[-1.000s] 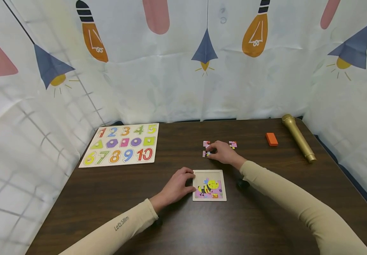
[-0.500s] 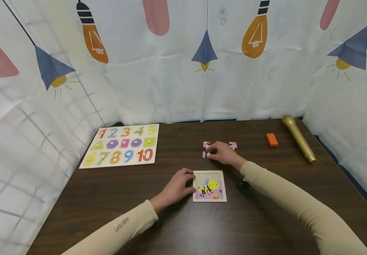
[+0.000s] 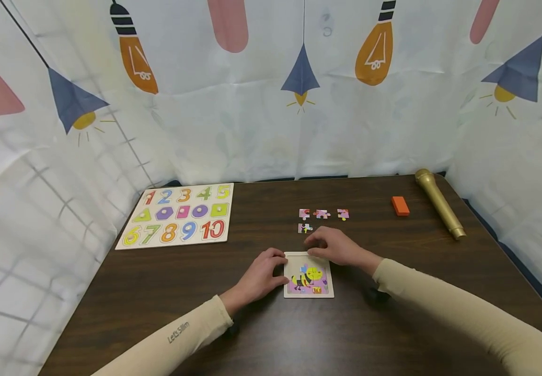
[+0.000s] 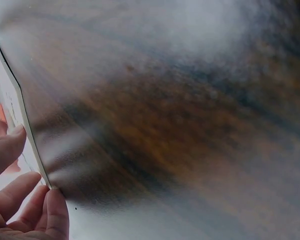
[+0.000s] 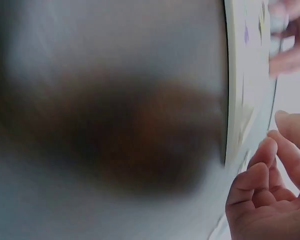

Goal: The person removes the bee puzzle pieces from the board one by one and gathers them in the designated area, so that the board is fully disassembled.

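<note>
A small square jigsaw puzzle (image 3: 309, 282) with a bee picture lies flat in its pale wooden tray (image 3: 332, 282), whose upper part shows bare wood. My left hand (image 3: 262, 274) holds the tray's left edge between thumb and fingers; in the left wrist view the fingertips (image 4: 56, 202) curl against that edge. Over the tray's upper right corner hovers my right hand (image 3: 338, 246), fingers loosely bent, and no piece shows in it in the right wrist view. Beyond lie loose jigsaw pieces (image 3: 321, 214) in a row, with one more piece (image 3: 305, 228) below the leftmost.
On the left of the brown table (image 3: 271, 334) lies a number and shape puzzle board (image 3: 172, 215). An orange block (image 3: 400, 206) and a gold microphone-shaped object (image 3: 440, 203) lie at the right. A white printed curtain (image 3: 252, 130) surrounds the table's back and sides.
My right hand has come away from the loose pieces, back toward me to the tray, leaving the lower piece on the table. The left hand keeps its place on the tray.
</note>
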Tool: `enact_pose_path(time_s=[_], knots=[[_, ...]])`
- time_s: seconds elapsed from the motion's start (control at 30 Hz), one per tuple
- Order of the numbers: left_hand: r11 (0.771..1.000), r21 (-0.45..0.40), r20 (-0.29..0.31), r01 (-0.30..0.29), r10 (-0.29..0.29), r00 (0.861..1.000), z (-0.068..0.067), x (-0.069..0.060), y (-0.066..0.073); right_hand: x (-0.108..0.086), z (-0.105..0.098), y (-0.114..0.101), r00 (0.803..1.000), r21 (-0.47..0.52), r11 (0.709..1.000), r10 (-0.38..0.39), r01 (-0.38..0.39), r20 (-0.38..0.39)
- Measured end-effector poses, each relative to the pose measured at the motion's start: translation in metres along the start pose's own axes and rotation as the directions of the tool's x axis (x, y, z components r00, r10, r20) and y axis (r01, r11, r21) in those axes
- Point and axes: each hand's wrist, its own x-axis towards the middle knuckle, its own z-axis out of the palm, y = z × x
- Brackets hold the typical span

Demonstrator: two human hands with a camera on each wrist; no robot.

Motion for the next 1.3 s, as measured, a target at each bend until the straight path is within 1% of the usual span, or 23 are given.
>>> enact_pose_path(time_s=[0.1, 0.17, 0.4, 0.6, 0.77, 0.9, 1.07, 1.23, 1.3], knots=[[1.0, 0.006, -0.008, -0.006, 0.006, 1.0, 0.001, 0.0, 0.0, -0.011, 0.009, -0.007, 0.999, 0.018, 1.0, -0.024, 0.023, 0.035], [1.0, 0.007, -0.01, -0.008, 0.008, 1.0, 0.0, 0.0, 0.001, -0.016, 0.015, -0.011, 0.999, 0.013, 1.0, -0.024, 0.023, 0.042], [1.0, 0.008, -0.007, 0.004, -0.004, 1.0, 0.0, 0.0, 0.003, -0.027, 0.026, -0.026, 0.999, -0.034, 0.999, 0.028, -0.027, 0.033], [1.0, 0.005, -0.009, 0.005, -0.005, 1.0, 0.0, 0.0, 0.003, -0.031, 0.03, -0.032, 0.999, -0.058, 0.998, 0.023, -0.021, 0.035], [1.0, 0.003, -0.014, -0.008, 0.008, 1.0, 0.0, 0.0, 0.002, -0.032, 0.032, -0.037, 0.998, -0.095, 0.994, 0.057, -0.053, 0.034], [1.0, 0.005, -0.017, -0.014, 0.014, 1.0, 0.0, 0.0, 0.002, -0.032, 0.032, -0.04, 0.996, -0.091, 0.993, 0.078, -0.074, 0.044], [1.0, 0.022, -0.004, -0.011, 0.011, 1.0, 0.0, 0.0, 0.002, -0.032, 0.032, -0.04, 0.996, -0.064, 0.995, 0.078, -0.075, 0.052], [0.997, 0.055, 0.023, -0.057, 0.056, 0.998, 0.0, 0.0, 0.002, -0.032, 0.034, -0.038, 0.997, -0.037, 0.998, 0.06, -0.059, 0.044], [0.996, 0.055, 0.032, -0.071, 0.069, 0.997, -0.001, 0.0, 0.002, -0.033, 0.035, -0.037, 0.998, -0.029, 0.998, 0.054, -0.053, 0.039]])
